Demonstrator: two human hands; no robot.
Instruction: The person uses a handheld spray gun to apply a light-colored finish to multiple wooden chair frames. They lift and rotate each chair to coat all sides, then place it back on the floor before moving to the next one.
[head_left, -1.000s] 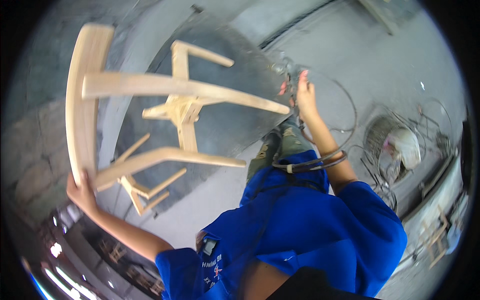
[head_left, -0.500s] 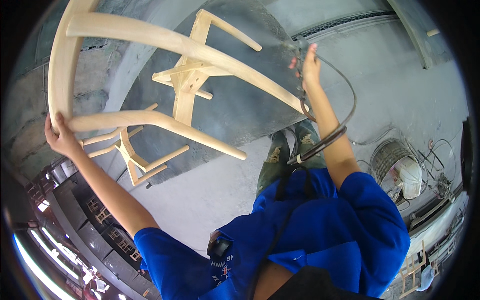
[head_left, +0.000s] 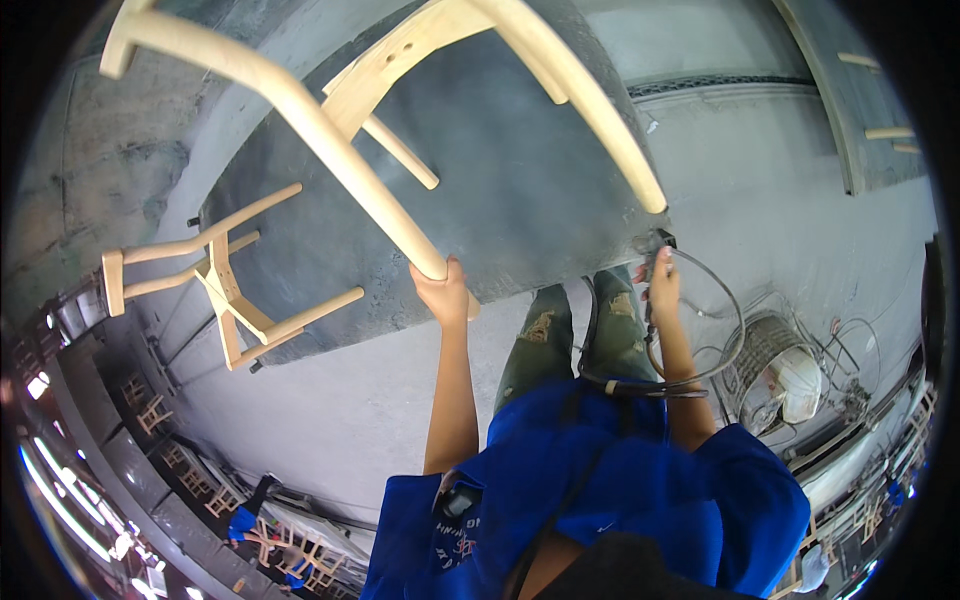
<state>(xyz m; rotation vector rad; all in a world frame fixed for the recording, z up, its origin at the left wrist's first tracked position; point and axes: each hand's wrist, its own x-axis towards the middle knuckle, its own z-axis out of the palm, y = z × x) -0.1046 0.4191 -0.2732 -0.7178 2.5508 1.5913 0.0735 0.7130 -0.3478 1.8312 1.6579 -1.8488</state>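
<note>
My left hand (head_left: pixel 442 292) is closed round the lower end of a bare, pale wooden chair frame's leg (head_left: pixel 365 190). The frame is tilted over a dark grey tabletop (head_left: pixel 520 190), and its upper part runs out of view. Beside the end of another leg (head_left: pixel 628 160), my right hand (head_left: pixel 662 285) grips a small dark spray gun (head_left: pixel 660 240), whose nozzle is hard to make out. From the gun a dark hose (head_left: pixel 738 325) loops round beside my right forearm. A second wooden chair frame (head_left: pixel 222 280) rests at the tabletop's left end, apart from my hands.
To the right on the floor stands a round wire basket (head_left: pixel 750 345) with a white bag (head_left: pixel 802 388) at it, among loose hoses. A grey panel (head_left: pixel 850 120) with wooden pieces is at far right. Several chairs and people are in the lower left background.
My left hand has moved right and off the frame's far left corner onto a leg end. The chair frame has turned. My right hand has come down and nearer with the spray gun.
</note>
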